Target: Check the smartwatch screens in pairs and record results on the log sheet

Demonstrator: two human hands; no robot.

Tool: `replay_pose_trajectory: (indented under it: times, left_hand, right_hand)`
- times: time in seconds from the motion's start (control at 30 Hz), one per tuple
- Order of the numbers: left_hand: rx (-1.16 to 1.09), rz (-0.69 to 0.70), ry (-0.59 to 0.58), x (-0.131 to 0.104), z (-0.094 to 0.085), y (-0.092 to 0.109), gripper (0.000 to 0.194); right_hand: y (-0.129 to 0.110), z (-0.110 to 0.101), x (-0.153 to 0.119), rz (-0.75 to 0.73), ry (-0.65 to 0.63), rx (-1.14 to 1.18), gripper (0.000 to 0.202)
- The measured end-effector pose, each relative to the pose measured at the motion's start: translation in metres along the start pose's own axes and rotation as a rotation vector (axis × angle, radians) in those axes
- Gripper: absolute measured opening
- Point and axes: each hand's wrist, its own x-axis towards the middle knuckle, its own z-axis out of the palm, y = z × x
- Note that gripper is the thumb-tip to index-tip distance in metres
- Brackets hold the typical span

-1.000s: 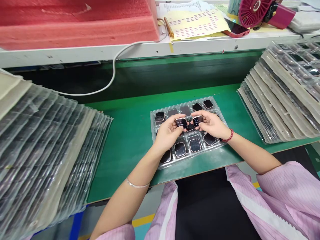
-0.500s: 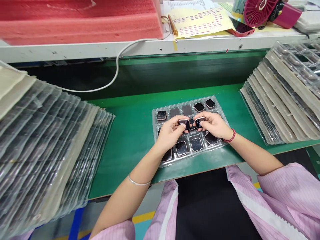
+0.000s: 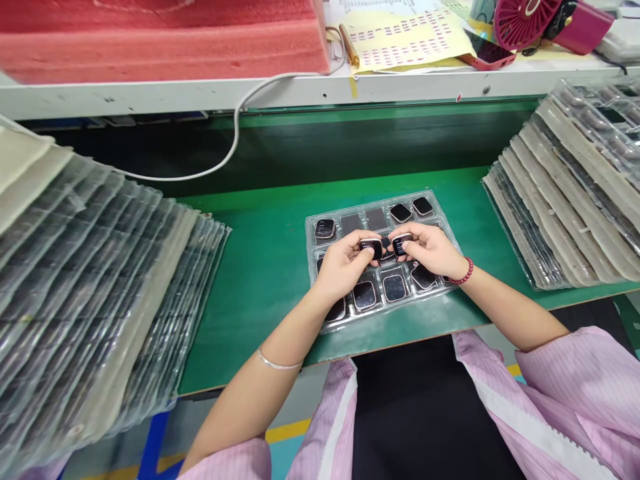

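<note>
Above the middle of a clear plastic tray point(image 3: 311, 243), my left hand point(image 3: 345, 263) pinches a dark watch face point(image 3: 371, 249), thumb on its screen. My right hand point(image 3: 430, 250) grips another watch face point(image 3: 401, 244), which shows faint light text. The two held pieces are close together but apart. Several similar watch faces lie in the tray's pockets, among them one at the back left point(image 3: 325, 229), one at the back right point(image 3: 423, 206) and one in the front row point(image 3: 394, 287). My hands hide part of the middle row.
Tall stacks of plastic trays stand at the left point(image 3: 100, 293) and right point(image 3: 565, 200) of the green table point(image 3: 250, 267). A white cable point(image 3: 237, 127) hangs from the shelf point(image 3: 280, 90), which bears red foam point(image 3: 165, 47), papers, a phone and a fan point(image 3: 525, 23).
The view has shifted slightly. Both hands keep their grip on the watch faces, with hardly any movement over the tray.
</note>
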Motion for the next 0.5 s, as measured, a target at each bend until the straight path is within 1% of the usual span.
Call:
replay_pose_trajectory:
  times: [0.4,0.5]
  left_hand:
    - [0.006,-0.01,0.004,0.0001,0.0002,0.0001,0.024]
    - [-0.007,-0.018,0.026,-0.0002,0.0003,-0.0002,0.028]
  right_hand:
    - [-0.0013,0.0001,0.0,0.004,-0.002,0.0,0.021]
    - [-0.0012,-0.001,0.0002,-0.019,-0.006,-0.011,0.025]
